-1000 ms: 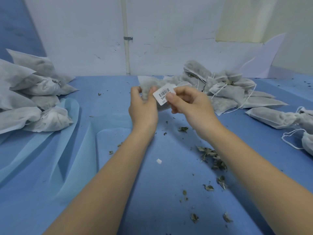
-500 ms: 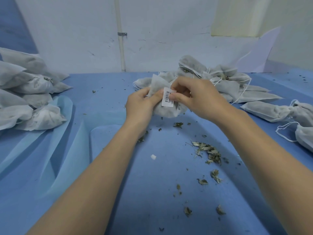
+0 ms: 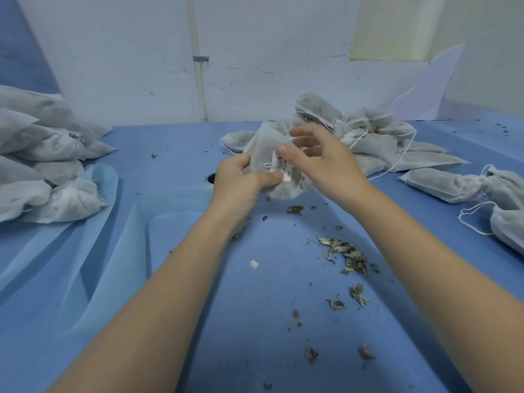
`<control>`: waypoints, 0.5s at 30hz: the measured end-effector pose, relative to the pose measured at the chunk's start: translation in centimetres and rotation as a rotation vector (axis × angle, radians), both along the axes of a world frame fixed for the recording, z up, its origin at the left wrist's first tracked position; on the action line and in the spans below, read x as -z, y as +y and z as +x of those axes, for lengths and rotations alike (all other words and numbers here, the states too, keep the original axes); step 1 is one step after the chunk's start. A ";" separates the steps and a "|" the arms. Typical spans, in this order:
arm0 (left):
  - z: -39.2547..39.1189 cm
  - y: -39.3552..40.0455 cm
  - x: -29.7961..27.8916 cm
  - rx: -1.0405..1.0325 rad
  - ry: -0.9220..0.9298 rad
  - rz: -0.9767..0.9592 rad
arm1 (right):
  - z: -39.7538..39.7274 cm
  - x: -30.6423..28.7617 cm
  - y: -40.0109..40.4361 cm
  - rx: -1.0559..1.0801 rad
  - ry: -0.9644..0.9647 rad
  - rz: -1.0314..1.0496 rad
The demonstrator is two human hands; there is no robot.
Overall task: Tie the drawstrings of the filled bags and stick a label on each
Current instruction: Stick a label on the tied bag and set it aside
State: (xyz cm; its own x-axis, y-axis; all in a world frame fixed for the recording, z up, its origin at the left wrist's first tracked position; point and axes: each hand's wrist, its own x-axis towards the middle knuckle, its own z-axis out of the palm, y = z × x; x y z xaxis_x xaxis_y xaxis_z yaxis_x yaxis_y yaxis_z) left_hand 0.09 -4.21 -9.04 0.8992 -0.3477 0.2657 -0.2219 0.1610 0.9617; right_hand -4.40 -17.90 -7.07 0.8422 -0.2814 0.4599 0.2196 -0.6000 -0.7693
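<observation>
A filled white fabric bag with a tied drawstring is held above the blue table at centre. My left hand grips its lower left side, the thumb lying on the bottom edge of a white barcode label stuck on the bag's front. My right hand is at the bag's right side with fingers spread and blurred, its thumb pressing on the label's top.
A heap of white bags lies at the left. More bags with loose strings lie behind my hands, others at the right. Dried leaf bits and a paper scrap litter the table.
The label, pinched in my right fingers a second ago, now lies on the bag's front. My right fingers have spread open, and my left thumb has come onto the label.
</observation>
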 end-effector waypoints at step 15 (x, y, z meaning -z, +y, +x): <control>-1.1 -2.1 -0.6 -0.058 0.378 -0.204 | -1.4 1.4 -0.8 -0.193 0.128 0.347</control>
State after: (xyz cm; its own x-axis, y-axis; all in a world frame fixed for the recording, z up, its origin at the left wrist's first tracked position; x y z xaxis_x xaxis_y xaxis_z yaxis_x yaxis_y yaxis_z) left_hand -1.03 -6.27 -8.46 0.9629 -0.2684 -0.0280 0.1256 0.3537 0.9269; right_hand -5.81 -18.66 -8.46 0.9390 -0.2323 0.2534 0.1919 -0.2573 -0.9471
